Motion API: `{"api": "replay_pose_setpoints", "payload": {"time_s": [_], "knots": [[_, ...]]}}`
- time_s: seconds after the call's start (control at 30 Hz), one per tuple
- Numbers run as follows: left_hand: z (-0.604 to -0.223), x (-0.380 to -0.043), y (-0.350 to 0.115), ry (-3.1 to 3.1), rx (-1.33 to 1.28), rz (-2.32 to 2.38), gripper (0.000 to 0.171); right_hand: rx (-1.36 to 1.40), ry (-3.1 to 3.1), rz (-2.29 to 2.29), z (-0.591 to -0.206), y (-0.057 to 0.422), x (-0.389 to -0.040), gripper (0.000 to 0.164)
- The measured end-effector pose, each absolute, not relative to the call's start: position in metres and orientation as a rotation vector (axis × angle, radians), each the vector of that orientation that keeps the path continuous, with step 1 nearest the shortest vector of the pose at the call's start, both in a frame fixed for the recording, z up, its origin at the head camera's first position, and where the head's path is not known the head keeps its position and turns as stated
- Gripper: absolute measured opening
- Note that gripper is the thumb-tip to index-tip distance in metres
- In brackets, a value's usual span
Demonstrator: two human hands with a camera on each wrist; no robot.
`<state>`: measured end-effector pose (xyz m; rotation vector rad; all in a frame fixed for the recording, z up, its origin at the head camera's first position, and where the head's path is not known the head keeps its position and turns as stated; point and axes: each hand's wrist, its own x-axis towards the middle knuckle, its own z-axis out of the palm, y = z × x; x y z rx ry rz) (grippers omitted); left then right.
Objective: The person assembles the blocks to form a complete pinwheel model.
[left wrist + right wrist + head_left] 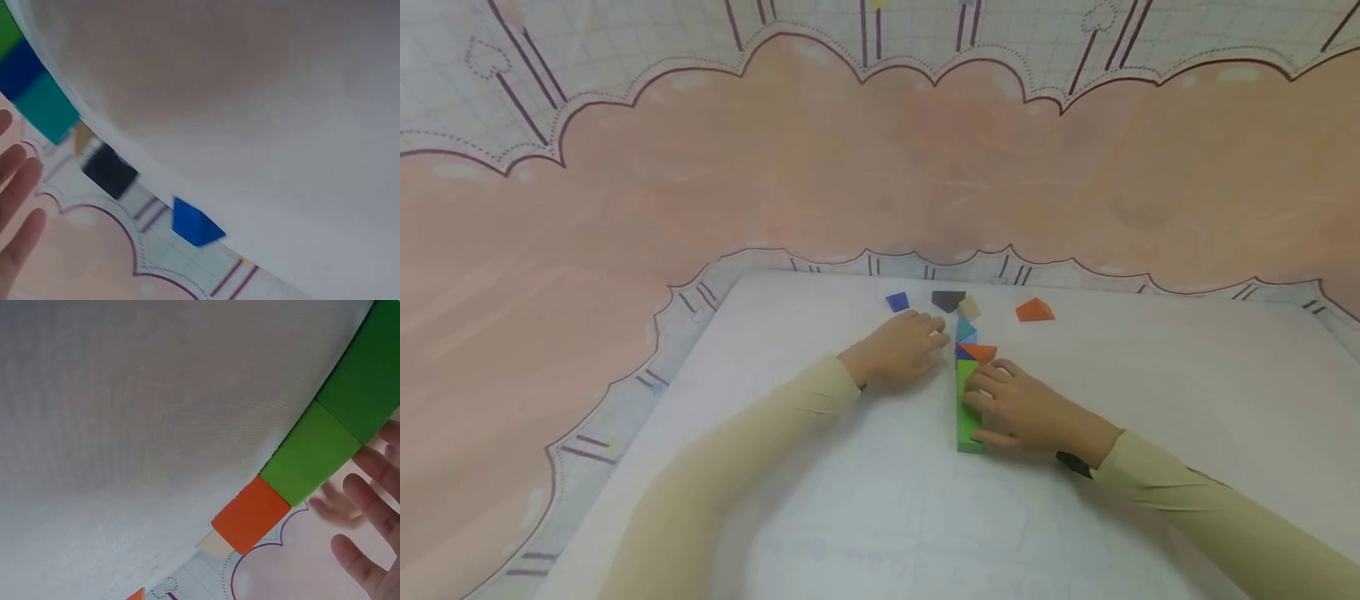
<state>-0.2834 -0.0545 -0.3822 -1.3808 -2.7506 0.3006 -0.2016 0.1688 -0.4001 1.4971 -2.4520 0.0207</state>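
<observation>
A row of coloured blocks runs away from me in the head view: green blocks point(968, 427) in front, then a dark blue one, an orange triangular block point(981, 352) jutting right, and a teal triangular block point(965, 328) at the far end. My right hand point(1026, 408) lies along the row's right side, fingertips at the light green block point(311, 453), fingers fairly straight. Left of the row's far end hovers my left hand point(901, 346), fingers loosely bent and nothing held. Its fingers point(22, 181) show beside the teal block point(49, 107) in the left wrist view.
Beyond the row lie a dark block point(948, 300), a beige block point(968, 308), a blue block point(897, 302) and a separate orange block point(1035, 310). They rest on a white tabletop point(850, 517). A patterned pink cloth point(880, 167) is behind the table's far edge.
</observation>
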Motion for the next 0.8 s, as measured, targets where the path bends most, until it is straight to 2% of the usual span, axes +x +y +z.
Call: {"api": "replay_pose_setpoints", "payload": {"time_s": [0.2,0.37,0.6,0.8], "knots": [[-0.378,-0.334,-0.048,-2.737,-1.369,0.277,0.035,1.504,-2.425,0.019,-0.405,0.170,-0.203,0.042],[-0.380,-0.360,-0.033,-2.694,-1.351,0.190,0.031,1.501,-2.464,-0.007,-0.404,0.169,-0.203,0.042],[-0.381,-0.372,-0.009,-2.760,-1.332,0.234,0.045,1.506,-2.480,-0.005,-0.403,0.169,-0.203,0.043],[-0.381,-0.375,0.002,-2.772,-1.330,0.421,0.046,1.507,-2.486,0.011,-0.402,0.169,-0.204,0.042]]}}
